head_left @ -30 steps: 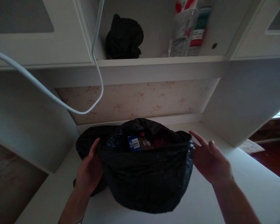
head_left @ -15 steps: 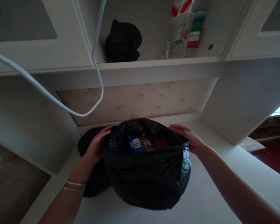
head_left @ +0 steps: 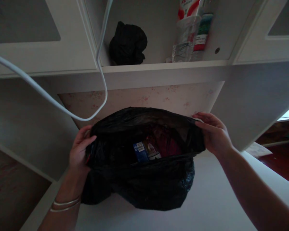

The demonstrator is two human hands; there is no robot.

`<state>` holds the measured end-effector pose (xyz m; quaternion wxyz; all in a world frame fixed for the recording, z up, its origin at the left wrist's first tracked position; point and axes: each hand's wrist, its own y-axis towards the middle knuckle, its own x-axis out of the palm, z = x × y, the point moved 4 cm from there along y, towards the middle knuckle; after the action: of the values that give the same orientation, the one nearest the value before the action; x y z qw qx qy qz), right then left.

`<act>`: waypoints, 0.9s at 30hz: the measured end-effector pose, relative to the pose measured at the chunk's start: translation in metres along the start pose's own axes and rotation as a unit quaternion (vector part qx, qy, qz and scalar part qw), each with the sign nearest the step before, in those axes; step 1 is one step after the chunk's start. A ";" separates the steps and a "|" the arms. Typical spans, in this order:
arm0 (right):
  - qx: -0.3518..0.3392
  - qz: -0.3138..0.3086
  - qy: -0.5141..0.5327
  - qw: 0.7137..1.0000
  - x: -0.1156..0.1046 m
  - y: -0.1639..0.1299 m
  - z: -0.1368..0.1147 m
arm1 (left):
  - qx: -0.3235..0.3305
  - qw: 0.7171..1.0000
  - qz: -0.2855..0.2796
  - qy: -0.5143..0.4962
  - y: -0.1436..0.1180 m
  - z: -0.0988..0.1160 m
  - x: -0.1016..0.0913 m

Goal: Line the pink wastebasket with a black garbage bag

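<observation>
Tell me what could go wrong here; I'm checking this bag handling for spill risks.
1. Both the left hand and right hand pull the thin black bag by its rim; the plastic might tear.
2. The barcoded blue item lies near the opening and could slide out if the bag tips.

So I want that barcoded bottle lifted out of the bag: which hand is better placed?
Probably the left hand: the bottle lies nearer it, though both hands grip the black bag rim; right hand could keep it open.
</observation>
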<state>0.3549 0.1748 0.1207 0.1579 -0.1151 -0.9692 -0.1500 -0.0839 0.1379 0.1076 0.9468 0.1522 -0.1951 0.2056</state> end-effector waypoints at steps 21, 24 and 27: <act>-0.168 -0.319 -0.482 0.799 -0.026 -0.074 0.009 | 0.356 0.745 -0.292 0.483 -0.076 0.025 -0.042; -0.161 -0.374 -0.454 0.792 -0.015 -0.066 -0.013 | 0.304 0.822 -0.233 0.421 -0.074 0.044 -0.022; -0.125 -0.379 -0.396 0.827 -0.006 -0.053 -0.033 | 0.221 0.887 -0.160 0.374 -0.065 0.052 -0.002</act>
<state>0.3552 0.1141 0.1352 -0.3246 0.1932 -0.8888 -0.2596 -0.0724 0.0620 0.1395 0.9117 0.2979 0.2507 0.1311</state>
